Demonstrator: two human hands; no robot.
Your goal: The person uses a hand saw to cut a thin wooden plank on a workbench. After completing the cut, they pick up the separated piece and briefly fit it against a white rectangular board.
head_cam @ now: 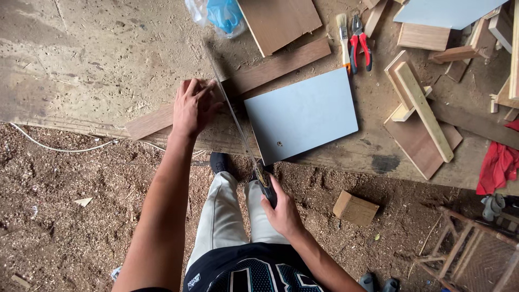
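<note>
A long brown wooden plank (281, 66) lies slanted across the worn workbench (92, 70). My left hand (192, 107) presses flat on the plank near its left end. My right hand (281, 211) grips the dark handle of a hand saw (233, 116), whose thin blade runs up and left across the plank just right of my left fingers. A grey-blue square panel (303, 114) lies right of the blade, close to the bench's front edge.
On the bench lie a brown board (281, 20), a paintbrush (344, 35), red-handled pliers (360, 43), a blue plastic bag (221, 15), stacked wood offcuts (421, 108) and a red cloth (498, 165). A wood block (355, 208) and a white cable (59, 147) lie on the sawdust floor.
</note>
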